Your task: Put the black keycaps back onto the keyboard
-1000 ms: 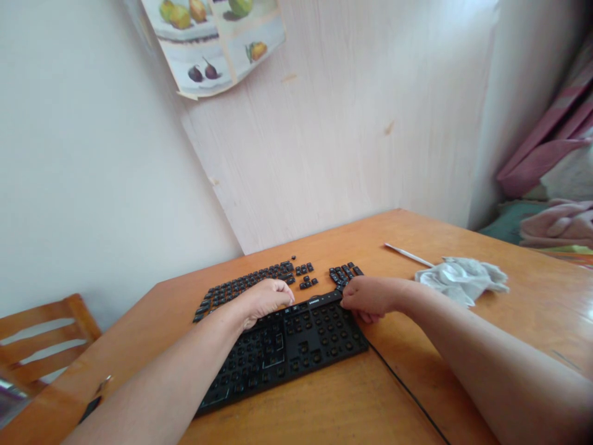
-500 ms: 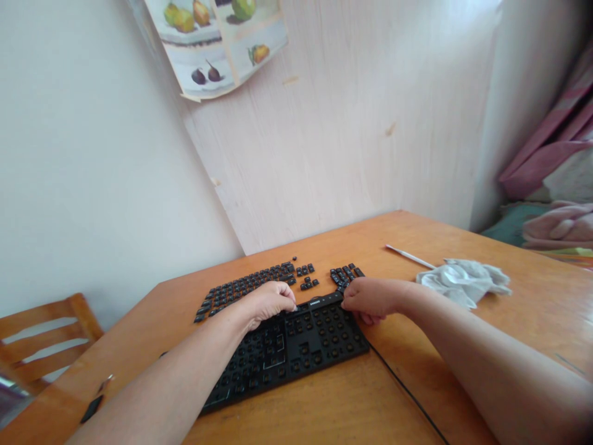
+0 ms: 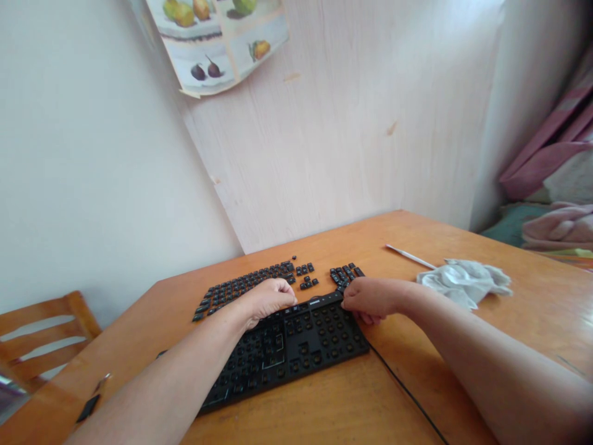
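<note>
A black keyboard base with its keycaps off lies on the wooden table. The removed keycaps are laid out in rows behind it, with a smaller group further right. My left hand rests on the keyboard's back edge, fingers curled into a loose fist. My right hand grips the keyboard's back right corner with its fingers closed. What the left fingers hold, if anything, is hidden.
A crumpled grey cloth and a thin white tool lie at the right. The keyboard's cable runs toward the front edge. A wooden chair stands at the left. Walls close off the back; a small dark item lies front left.
Almost nothing has moved. My left hand has shifted very slightly along the keyboard's back edge; my right hand stays put.
</note>
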The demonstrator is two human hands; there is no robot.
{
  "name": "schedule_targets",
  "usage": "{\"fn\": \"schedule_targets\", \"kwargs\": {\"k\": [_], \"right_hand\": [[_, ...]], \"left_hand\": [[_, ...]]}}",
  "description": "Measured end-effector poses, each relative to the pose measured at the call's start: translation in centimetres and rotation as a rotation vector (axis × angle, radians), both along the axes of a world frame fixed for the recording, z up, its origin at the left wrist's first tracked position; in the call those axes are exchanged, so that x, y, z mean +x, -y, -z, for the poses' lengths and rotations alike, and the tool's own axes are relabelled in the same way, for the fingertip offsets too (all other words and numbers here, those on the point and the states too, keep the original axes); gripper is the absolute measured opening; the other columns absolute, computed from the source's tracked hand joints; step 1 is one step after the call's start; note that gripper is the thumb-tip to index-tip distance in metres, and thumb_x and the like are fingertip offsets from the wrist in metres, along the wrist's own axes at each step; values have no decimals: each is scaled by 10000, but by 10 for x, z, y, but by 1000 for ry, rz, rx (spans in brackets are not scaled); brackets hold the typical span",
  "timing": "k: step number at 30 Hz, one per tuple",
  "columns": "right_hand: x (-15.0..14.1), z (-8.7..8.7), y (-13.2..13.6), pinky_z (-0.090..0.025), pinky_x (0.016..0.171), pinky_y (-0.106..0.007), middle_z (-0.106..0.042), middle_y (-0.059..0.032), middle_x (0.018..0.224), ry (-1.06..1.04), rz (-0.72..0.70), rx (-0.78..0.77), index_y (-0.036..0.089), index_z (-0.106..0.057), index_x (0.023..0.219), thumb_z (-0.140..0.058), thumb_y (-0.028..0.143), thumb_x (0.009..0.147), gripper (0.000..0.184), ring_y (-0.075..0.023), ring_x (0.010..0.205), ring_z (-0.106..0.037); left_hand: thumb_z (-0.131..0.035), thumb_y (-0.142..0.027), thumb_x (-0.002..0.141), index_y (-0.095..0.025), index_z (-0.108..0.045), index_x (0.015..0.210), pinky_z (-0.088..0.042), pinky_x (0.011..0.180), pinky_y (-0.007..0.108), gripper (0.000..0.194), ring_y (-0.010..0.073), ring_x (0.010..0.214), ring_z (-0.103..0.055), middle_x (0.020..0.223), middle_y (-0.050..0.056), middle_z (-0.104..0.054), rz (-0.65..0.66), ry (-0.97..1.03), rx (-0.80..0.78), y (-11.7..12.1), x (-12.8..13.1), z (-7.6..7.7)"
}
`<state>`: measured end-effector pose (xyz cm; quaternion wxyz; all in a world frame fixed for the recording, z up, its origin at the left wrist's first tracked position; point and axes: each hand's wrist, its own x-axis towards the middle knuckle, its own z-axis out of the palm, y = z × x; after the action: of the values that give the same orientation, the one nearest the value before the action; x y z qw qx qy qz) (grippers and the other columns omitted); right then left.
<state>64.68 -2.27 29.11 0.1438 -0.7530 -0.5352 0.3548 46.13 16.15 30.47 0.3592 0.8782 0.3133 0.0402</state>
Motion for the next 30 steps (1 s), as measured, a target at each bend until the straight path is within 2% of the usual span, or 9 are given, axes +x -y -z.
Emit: {"fn": "schedule_targets", "kwargs": {"k": [3,6,10,14,21,26,30], "right_hand": [[-1,-2,0,-353,412,-227,-559,-11,489,0,1,2,184,-487,531,-443,235,810,288,-118,399,-486],[-3,-2,1,-357,415,-233,-549,-7,477,-8,15,-5,190,-475,528,-446,229,803,280,-124,401,-487],[-3,-2,0,-362,420,-236,-545,2,469,-27,32,-10,197,-468,543,-448,235,800,261,-125,393,-480],[-4,-4,1,-365,423,-234,-545,5,470,-34,41,-8,202,-460,550,-459,235,792,245,-130,407,-498],[-4,-2,2,-370,420,-226,-538,11,464,-82,67,-9,200,-476,559,-461,234,785,229,-133,424,-521],[-3,-3,3,-363,428,-223,-549,11,475,-82,65,-10,202,-479,577,-462,248,784,213,-135,439,-534],[-2,-2,3,-382,461,-223,-572,4,496,-74,53,-3,200,-493,576,-459,266,791,228,-138,471,-555]], "left_hand": [[-658,-348,669,-187,-658,784,-411,737,279,198,184,818,-578,796,11,-677,-11,106,23,-10,3,-3],[-616,-330,698,-182,-650,791,-417,703,269,178,177,793,-589,798,20,-685,-40,156,109,-28,10,-4],[-589,-332,731,-182,-627,788,-423,639,257,164,161,710,-584,758,19,-670,-117,161,237,-59,25,1],[-565,-272,764,-178,-634,823,-435,659,253,130,161,733,-611,794,38,-691,-159,136,343,-90,47,9],[-648,-296,748,-253,-718,905,-426,807,308,177,222,917,-636,944,41,-730,-90,20,538,-125,89,19],[-650,-324,758,-294,-735,923,-362,946,399,188,275,1063,-581,1012,49,-728,-9,-46,639,-134,111,20],[-660,-328,745,-303,-738,902,-311,993,455,177,297,1114,-535,1034,50,-724,47,-90,677,-136,122,20]]}}
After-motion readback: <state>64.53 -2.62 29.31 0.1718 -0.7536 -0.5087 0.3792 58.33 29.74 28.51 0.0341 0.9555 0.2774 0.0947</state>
